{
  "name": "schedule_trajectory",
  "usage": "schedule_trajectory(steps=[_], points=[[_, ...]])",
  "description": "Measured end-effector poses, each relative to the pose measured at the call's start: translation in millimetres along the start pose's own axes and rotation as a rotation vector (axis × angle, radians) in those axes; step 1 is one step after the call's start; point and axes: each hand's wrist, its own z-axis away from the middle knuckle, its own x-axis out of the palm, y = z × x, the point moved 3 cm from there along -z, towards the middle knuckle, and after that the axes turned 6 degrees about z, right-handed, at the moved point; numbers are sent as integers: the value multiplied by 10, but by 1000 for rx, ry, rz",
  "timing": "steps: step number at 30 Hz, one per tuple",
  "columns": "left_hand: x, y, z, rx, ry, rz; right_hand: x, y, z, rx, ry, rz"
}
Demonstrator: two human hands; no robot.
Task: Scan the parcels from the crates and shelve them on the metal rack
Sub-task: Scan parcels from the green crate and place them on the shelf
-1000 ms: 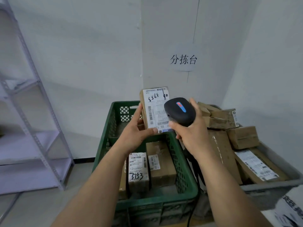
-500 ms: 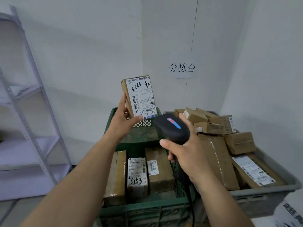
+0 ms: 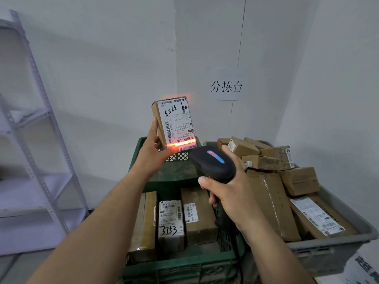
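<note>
Far left: metal rack (image 3: pixel 50 114), grey, standing against the wall, well apart from the crates.

Left hand (image 3: pixel 152 154): raised above the green crate (image 3: pixel 174 263), gripping a small brown parcel (image 3: pixel 176 121) at its lower end, thumb along the near bottom edge, fingers behind. Parcel long axis is near upright, top leaning slightly left. Its white label faces the camera with the print upside down. A red scan line lies across the barcode at the label's lower edge.

Green crate: three boxed parcels (image 3: pixel 171 222) lying side by side on the floor of the crate.

Right hand (image 3: pixel 229 193): wrapped around the handle of a black scanner (image 3: pixel 213 162), whose nose points up and left at the parcel's lower end.

Right: grey crate (image 3: pixel 332 247) heaped with cardboard parcels.
</note>
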Motion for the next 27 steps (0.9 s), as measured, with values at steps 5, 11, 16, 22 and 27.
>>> schedule_trajectory(steps=[5,11,16,22,27], points=[[-18,-51,-29,-23,-9,17,-8,21,-50,-2,4,-7],[-4,-79,-57,-42,-16,49,-30,53,-90,-7,12,2],[52,-59,-51,-43,-39,80,-102,15,-124,-36,63,35],[279,108,29,-22,-95,100,-332,31,-186,-53,198,78],[644,281,189,-33,-178,147,-680,123,-165,-49,378,94]])
